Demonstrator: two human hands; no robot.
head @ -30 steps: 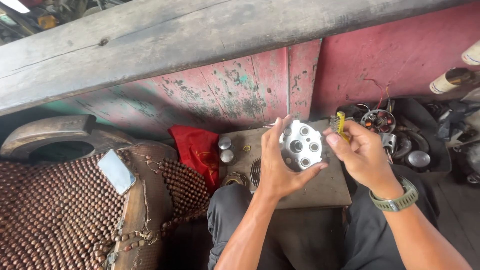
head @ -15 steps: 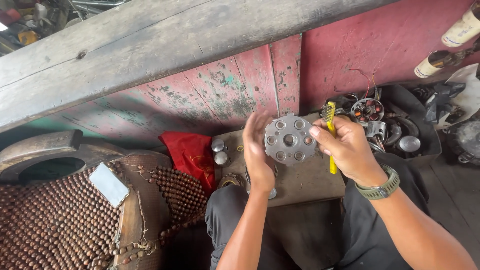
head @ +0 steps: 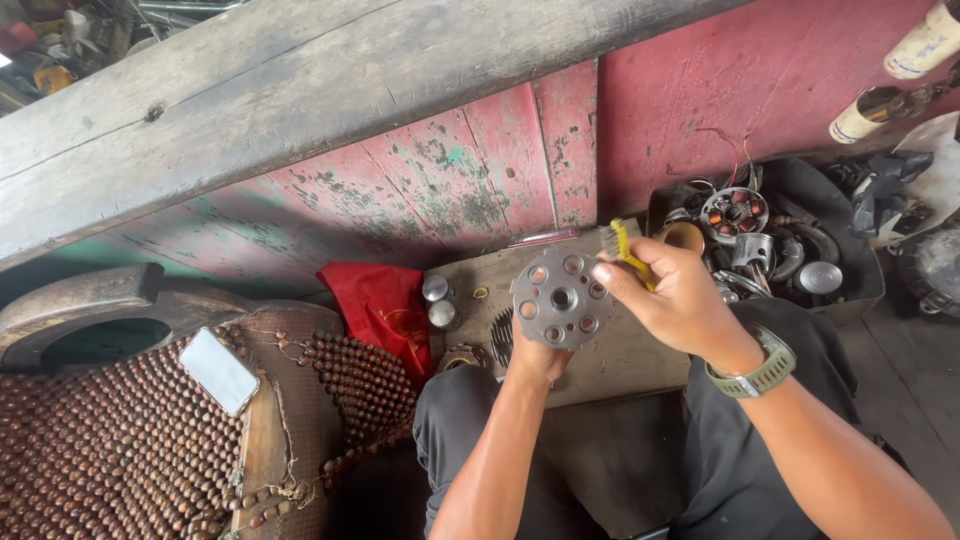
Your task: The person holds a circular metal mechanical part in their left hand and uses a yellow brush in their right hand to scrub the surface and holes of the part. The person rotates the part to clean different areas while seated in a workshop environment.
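Since the earlier frame the left hand (head: 538, 357) has dropped behind the round metal clutch plate (head: 561, 297), now gripping it from below with fingers closed on its lower edge, face toward the camera. Right hand (head: 668, 298) is clasping a yellow-handled wire brush (head: 621, 246), its bristles touching the plate's upper right rim. Both are hovering above a wooden board (head: 640, 350) on the lap. Left of it are lying a red cloth (head: 385, 305) and, farther left, a phone (head: 218, 369) on a beaded seat cover (head: 100, 440); engine parts are filling a tray (head: 860, 290) at right.
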